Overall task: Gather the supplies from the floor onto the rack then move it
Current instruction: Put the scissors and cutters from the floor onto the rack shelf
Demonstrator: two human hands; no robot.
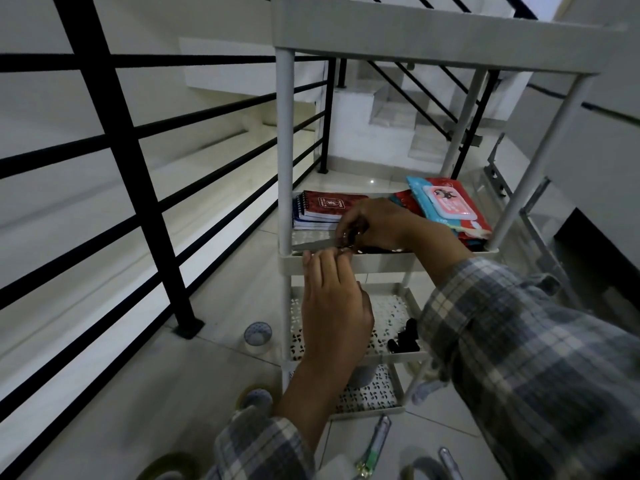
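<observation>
Inside, the rack (388, 263) shelf holds notebooks (322, 211) (stacked), wipes (446, 206).

One view only, head-worn, wide-angle; straight lines bow toward the edges. Looks forward and steeply down from above the white rack (388, 261), close in: the top tier crosses the upper frame, lower tiers recede beneath. Both hands, left (332, 317) and right (377, 225), sit near centre, sleeves entering from the bottom and right edges. Black railing (114, 133) fills the left side; floor tiles (221, 375) along the bottom; stairs (398, 112) beyond.
</observation>
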